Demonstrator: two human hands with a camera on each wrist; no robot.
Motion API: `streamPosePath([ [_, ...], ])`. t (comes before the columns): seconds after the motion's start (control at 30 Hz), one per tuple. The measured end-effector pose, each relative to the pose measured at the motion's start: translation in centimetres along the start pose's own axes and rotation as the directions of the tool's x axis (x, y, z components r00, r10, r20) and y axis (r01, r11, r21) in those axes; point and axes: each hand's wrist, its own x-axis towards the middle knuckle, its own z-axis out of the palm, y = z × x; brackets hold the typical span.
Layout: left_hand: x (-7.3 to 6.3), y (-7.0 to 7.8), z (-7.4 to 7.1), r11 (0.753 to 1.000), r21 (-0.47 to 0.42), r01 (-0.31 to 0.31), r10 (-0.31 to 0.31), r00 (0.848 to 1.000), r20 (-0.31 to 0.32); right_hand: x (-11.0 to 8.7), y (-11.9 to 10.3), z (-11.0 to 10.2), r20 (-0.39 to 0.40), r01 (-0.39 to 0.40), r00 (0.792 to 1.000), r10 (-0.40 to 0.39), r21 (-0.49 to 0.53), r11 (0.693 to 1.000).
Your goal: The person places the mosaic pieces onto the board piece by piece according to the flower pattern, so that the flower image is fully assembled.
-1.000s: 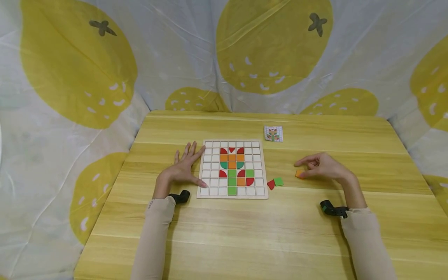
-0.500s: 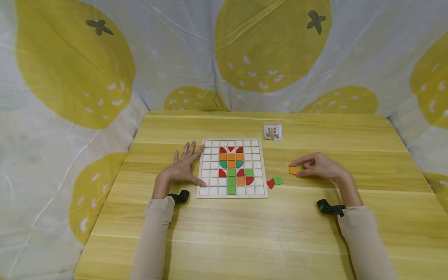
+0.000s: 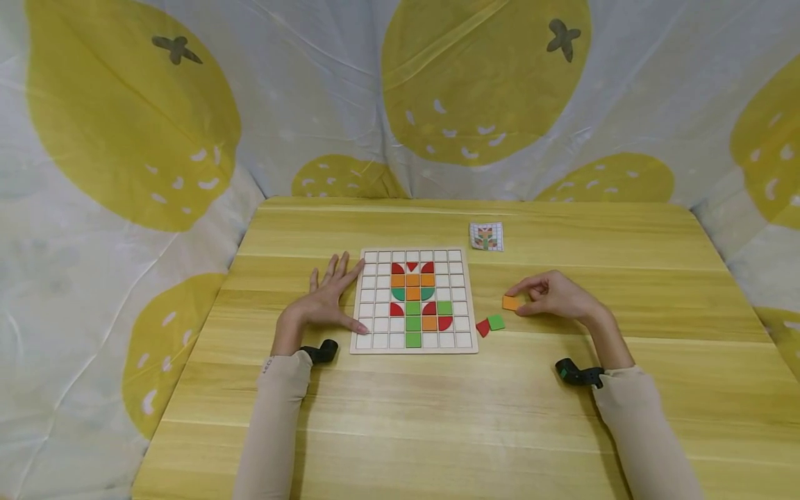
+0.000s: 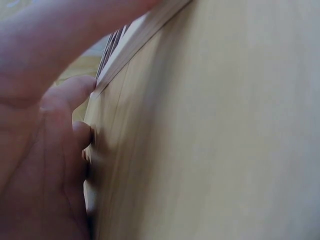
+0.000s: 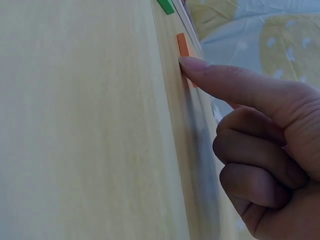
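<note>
My right hand (image 3: 553,298) pinches an orange square tile (image 3: 510,303) between thumb and fingertips, low over the table right of the board. In the right wrist view the tile (image 5: 183,44) shows past the thumb, the other fingers curled. A wooden grid board (image 3: 381,340) bears red, orange, green and teal tiles laid out as a flower. At its left edge rests my left hand (image 3: 321,298), fingers spread, with thumb and index fingertip touching the rim. Between board and right hand lie a red quarter-round tile (image 3: 483,328) and a green square tile (image 3: 496,322).
A small printed card (image 3: 486,237) with a similar flower pattern lies behind the board to the right. The wooden table (image 3: 437,417) runs back to a lemon-print curtain (image 3: 350,90). Each wrist carries a black camera mount.
My right hand has slid left with the orange tile, closer to the red and green loose tiles. The left hand and the board stay where they were.
</note>
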Motion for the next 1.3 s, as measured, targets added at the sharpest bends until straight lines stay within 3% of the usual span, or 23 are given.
streamPosePath([
  [0.43, -0.1, -0.2, 0.1, 1.0, -0.002, -0.001, 0.001, 1.0, -0.002, 0.7, -0.8, 0.9, -0.074, -0.004, 0.997, 0.004, -0.001, 1.0],
  [0.73, -0.1, -0.1, 0.0, 1.0, -0.001, 0.0, 0.0, 1.0, 0.0, 0.9, -1.2, 1.3, -0.113, -0.051, 0.992, 0.048, -0.016, 0.999],
  [0.87, -0.2, -0.1, -0.1, 1.0, -0.008, -0.003, 0.003, 1.0, -0.004, 1.2, -1.8, 1.8, -0.124, -0.027, 0.992, 0.028, 0.012, 1.0],
  [1.03, -0.3, -0.1, -0.1, 1.0, -0.013, -0.003, 0.003, 1.0, -0.002, 2.3, -3.8, 3.9, -0.101, 0.025, 0.995, -0.02, 0.045, 0.999],
  [1.3, -0.1, -0.1, 0.1, 1.0, 0.004, -0.004, 0.004, 1.0, -0.005, 4.9, -8.7, 9.8, 0.007, 0.078, 0.997, -0.078, 0.02, 0.997],
])
